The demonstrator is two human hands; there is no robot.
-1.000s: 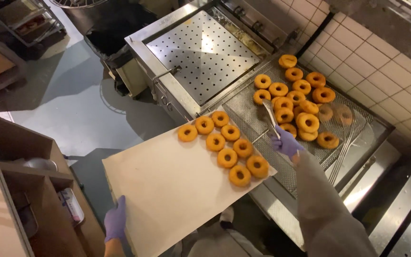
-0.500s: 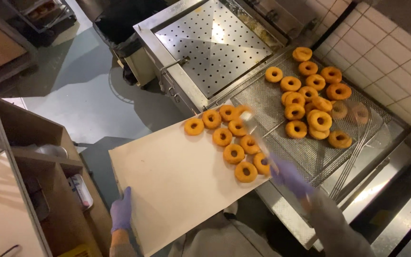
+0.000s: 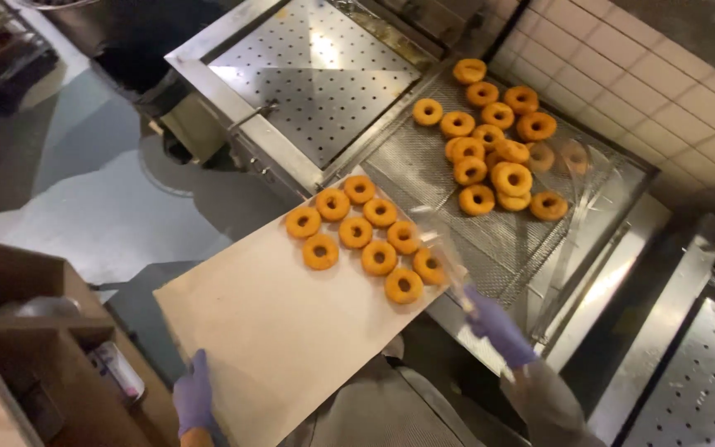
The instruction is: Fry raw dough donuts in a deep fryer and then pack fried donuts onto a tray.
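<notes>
The left hand [image 3: 194, 397], in a purple glove, is closed on the near left edge of a pale board [image 3: 283, 331], thumb on top and fingers under it, carrying it tilted across the front of the person. The board's long axis runs from that hand up and to the right, and its far end lies at the edge of the fryer's mesh rack [image 3: 465, 223]. Nine doughnuts [image 3: 366, 236] sit in loose rows on that far end, well away from the left hand and just beside the right one. The right hand [image 3: 498, 327], also gloved, is wrapped around the handle of thin metal tongs [image 3: 444, 257], whose tips point up and to the left toward the doughnuts at the board's right edge; the tongs are motion-blurred, so it cannot be told whether they pinch a doughnut or only hover over one. A second heap of doughnuts [image 3: 494, 141] lies on the rack beyond, up and to the right of the tongs, so the right hand is far the nearer to both groups. Beside the rack is a perforated steel plate [image 3: 316, 79]. The right forearm hides part of the fryer's front, and a wooden shelf [image 3: 18, 348] at lower left is cut off by the frame.
</notes>
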